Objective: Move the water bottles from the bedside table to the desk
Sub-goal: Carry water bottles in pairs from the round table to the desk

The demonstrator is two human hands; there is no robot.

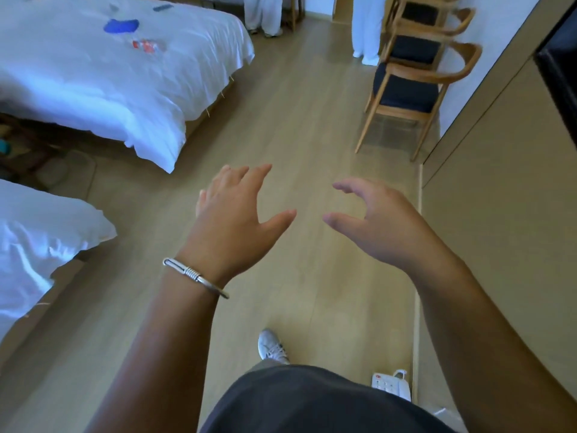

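Both of my hands are held out in front of me over the wooden floor, and neither holds anything. My left hand (232,210), with a silver bracelet on its wrist, has its fingers spread and relaxed. My right hand (371,218) hangs beside it with loosely curved fingers. No water bottle, bedside table or desk shows clearly in the head view. A dark gap between the two beds (25,142) at the far left is too shadowed to read.
Two beds with white covers lie on the left: the far bed (118,76) and the near bed (40,242). Wooden chairs (412,89) with dark seats stand at the upper right by a beige wall panel (499,214). A white telephone (392,385) lies on the floor by my white shoe (273,346).
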